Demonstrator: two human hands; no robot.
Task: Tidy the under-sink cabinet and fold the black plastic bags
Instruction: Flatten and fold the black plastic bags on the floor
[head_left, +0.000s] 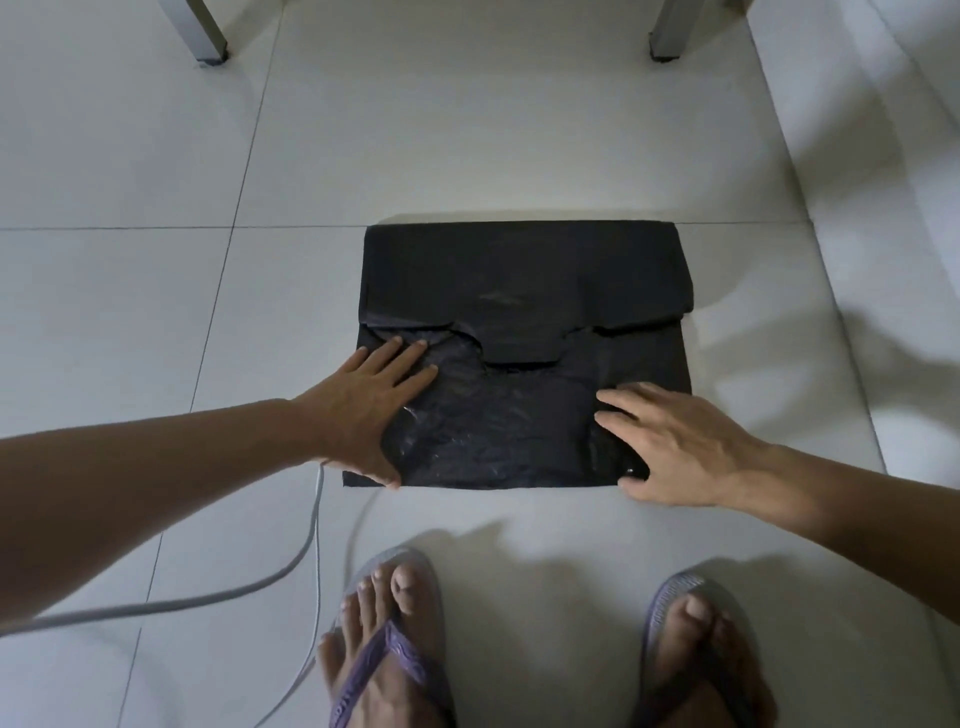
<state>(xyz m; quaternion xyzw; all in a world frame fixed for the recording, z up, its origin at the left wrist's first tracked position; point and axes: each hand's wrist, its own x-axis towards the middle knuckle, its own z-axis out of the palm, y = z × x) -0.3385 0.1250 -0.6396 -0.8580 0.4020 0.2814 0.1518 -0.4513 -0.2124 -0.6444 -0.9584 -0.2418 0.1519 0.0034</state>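
Observation:
A black plastic bag (524, 291) lies flat on the white tiled floor, folded once so that its handle end overlaps the lower half. My left hand (363, 410) rests palm down on the bag's near left part, fingers spread. On the near right corner my right hand (675, 441) presses flat, fingers apart. Neither hand grips the plastic.
Two grey metal legs (208, 31) (672, 31) stand on the floor beyond the bag. A grey cable (291, 566) loops across the tiles at the lower left. My feet in purple flip-flops (389, 649) are just in front of the bag.

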